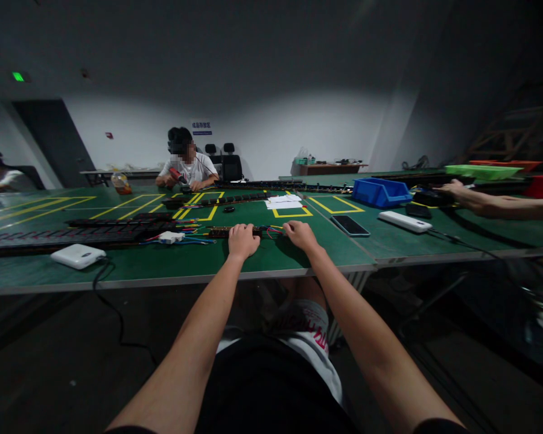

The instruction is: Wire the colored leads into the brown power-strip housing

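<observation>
Both my arms reach out to a green table [271,259]. My left hand [243,239] rests knuckles up, fingers curled over the right end of a narrow dark strip [221,231] with coloured wires. My right hand [300,234] lies just right of it, fingers bent down onto the strip's wired end [274,229]. What the fingertips pinch is hidden. Red, blue and yellow wires [194,232] and a small white connector block [171,237] lie to the left of my left hand.
Long black strips [72,232] lie at left, with a white power bank [78,255] and its cable near the edge. A phone [350,225], a white bar [405,221] and a blue bin [380,192] sit at right. Another person's arm [493,205] reaches in from the right; a person sits across the table.
</observation>
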The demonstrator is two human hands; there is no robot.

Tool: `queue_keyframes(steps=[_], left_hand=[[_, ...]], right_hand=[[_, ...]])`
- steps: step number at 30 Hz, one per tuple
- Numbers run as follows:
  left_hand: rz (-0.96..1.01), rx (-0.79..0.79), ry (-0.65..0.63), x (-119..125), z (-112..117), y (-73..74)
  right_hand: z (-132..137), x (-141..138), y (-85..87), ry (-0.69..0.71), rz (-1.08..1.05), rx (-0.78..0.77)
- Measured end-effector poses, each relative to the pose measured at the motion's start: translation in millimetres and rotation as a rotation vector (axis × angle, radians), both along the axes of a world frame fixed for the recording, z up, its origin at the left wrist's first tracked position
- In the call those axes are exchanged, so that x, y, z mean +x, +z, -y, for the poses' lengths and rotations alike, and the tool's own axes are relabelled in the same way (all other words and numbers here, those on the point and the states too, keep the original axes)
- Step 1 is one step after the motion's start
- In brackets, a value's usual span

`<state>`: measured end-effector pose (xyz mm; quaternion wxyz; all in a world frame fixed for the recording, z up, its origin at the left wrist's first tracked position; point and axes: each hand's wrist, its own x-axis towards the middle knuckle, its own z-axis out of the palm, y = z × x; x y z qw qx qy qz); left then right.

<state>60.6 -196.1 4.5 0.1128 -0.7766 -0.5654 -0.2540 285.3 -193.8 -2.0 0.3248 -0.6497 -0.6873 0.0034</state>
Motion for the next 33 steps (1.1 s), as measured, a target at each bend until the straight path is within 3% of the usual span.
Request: queue_keyframes(steps=[13,22,33], left_hand=[[-0.007,0.018,0.019,1.3,0.4,-0.6],[0.0,0.008,0.007,1.1,0.2,-0.3],[0.01,0.01,-0.01,-0.4,-2.1,-1.9]], right_hand=[[-4.1,1.3,-0.4,0.004,-0.017,0.075],[-5.4,1.7,-2.9,0.067,0.162,-0.032],[-4.5,3.1,0.8,0.017,-0.017,0.166]])
